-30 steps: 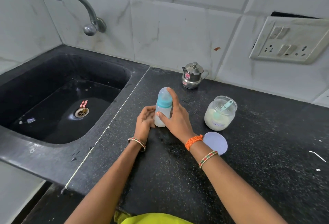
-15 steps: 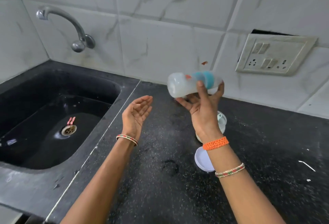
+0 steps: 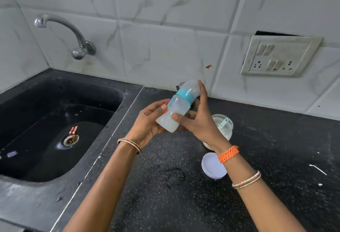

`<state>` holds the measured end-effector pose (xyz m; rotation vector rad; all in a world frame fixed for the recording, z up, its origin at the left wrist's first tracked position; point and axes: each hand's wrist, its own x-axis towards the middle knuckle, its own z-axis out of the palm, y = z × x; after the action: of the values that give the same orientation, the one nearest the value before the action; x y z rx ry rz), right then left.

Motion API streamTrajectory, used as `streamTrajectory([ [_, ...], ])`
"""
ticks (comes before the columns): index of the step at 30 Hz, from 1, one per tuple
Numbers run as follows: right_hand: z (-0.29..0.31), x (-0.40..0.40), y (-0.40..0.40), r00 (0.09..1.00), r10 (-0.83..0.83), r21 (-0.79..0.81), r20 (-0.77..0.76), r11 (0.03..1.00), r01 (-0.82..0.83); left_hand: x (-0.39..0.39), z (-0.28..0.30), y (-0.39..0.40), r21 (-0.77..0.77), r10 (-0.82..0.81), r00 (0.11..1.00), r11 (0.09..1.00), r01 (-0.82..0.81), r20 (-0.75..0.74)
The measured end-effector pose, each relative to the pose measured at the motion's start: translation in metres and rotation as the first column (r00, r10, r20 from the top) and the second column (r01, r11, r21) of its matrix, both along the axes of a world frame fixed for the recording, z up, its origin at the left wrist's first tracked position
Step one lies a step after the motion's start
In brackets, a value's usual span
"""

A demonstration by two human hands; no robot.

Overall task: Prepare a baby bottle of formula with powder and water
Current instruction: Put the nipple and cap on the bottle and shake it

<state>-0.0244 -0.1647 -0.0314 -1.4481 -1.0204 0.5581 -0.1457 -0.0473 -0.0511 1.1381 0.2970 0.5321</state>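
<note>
A capped baby bottle (image 3: 176, 108) with a teal collar and milky liquid is held tilted above the black counter (image 3: 276, 158), cap end up and to the right. My right hand (image 3: 198, 119) grips it from the right, fingers reaching to the cap. My left hand (image 3: 147, 121) cups its base from the left. Behind my right hand stands an open glass jar of white powder (image 3: 223, 126) with a green scoop inside. The jar's round white lid (image 3: 213, 167) lies on the counter near my right wrist.
A black sink (image 3: 55, 130) with a metal drain lies to the left, and a steel tap (image 3: 73, 36) juts from the tiled wall above it. A switch and socket plate (image 3: 277, 56) sits on the wall at the right. A small steel pot is mostly hidden behind the bottle.
The bottle has swung from lying sideways in my right hand alone to a tilted, cap-up pose lower down. My left hand, open and apart before, now holds the bottle's base.
</note>
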Motion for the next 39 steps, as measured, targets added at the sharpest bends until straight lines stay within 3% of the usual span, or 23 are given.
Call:
streamTrajectory([
  [3, 0.005, -0.005, 0.004, 0.97, 0.011, -0.16, 0.242, 0.987, 0.029, 0.0, -0.004, -0.002, -0.067, 0.015, 1.0, 0.998, -0.013, 0.025],
  [6, 0.009, -0.005, 0.009, 0.962, 0.015, -0.149, 0.271, 0.988, 0.027, 0.003, -0.002, -0.004, -0.08, 0.05, 0.997, 0.996, -0.045, 0.058],
  [14, 0.003, 0.0, 0.01, 0.989, -0.02, 0.052, 0.146, 0.999, 0.012, 0.005, 0.014, -0.001, 0.03, 0.031, 0.999, 0.999, -0.032, 0.025],
  [16, 0.013, 0.008, 0.011, 0.994, -0.104, 0.227, 0.009, 0.969, 0.1, 0.005, 0.018, 0.003, -0.031, 0.072, 0.996, 0.997, -0.07, 0.048],
  [19, 0.028, 0.018, 0.006, 0.92, -0.148, 0.488, -0.363, 0.811, 0.323, 0.0, 0.015, 0.013, -0.116, 0.21, 0.977, 0.972, -0.205, 0.037],
  [20, 0.03, 0.018, 0.004, 0.926, -0.133, 0.485, -0.353, 0.82, 0.303, -0.001, 0.014, 0.014, -0.118, 0.229, 0.973, 0.967, -0.224, 0.033],
  [23, 0.027, 0.007, -0.004, 0.996, -0.024, 0.318, -0.085, 0.947, 0.05, -0.002, 0.012, 0.012, -0.098, 0.218, 0.976, 0.971, -0.217, -0.002],
  [24, 0.025, 0.004, -0.005, 0.997, -0.028, 0.325, -0.075, 0.944, 0.051, -0.001, 0.013, 0.01, -0.085, 0.208, 0.978, 0.975, -0.208, -0.006],
  [27, 0.024, 0.009, 0.0, 0.933, -0.125, 0.489, -0.338, 0.823, 0.287, -0.001, 0.014, 0.005, -0.076, 0.18, 0.983, 0.981, -0.177, 0.038],
  [28, 0.025, 0.009, 0.001, 0.924, -0.11, 0.503, -0.367, 0.811, 0.297, -0.002, 0.015, 0.004, -0.069, 0.163, 0.985, 0.985, -0.159, 0.051],
  [32, 0.013, -0.002, 0.001, 0.977, -0.015, 0.368, -0.215, 0.925, 0.096, -0.003, 0.027, -0.008, 0.008, 0.072, 0.995, 0.997, -0.072, 0.063],
  [37, 0.019, -0.001, 0.005, 0.912, -0.07, 0.444, -0.405, 0.857, 0.263, -0.002, 0.037, -0.016, 0.038, 0.046, 0.996, 0.998, -0.048, 0.074],
  [39, 0.018, -0.003, 0.004, 0.925, -0.097, 0.442, -0.366, 0.857, 0.265, -0.003, 0.037, -0.014, 0.033, 0.112, 0.993, 0.993, -0.113, 0.048],
])
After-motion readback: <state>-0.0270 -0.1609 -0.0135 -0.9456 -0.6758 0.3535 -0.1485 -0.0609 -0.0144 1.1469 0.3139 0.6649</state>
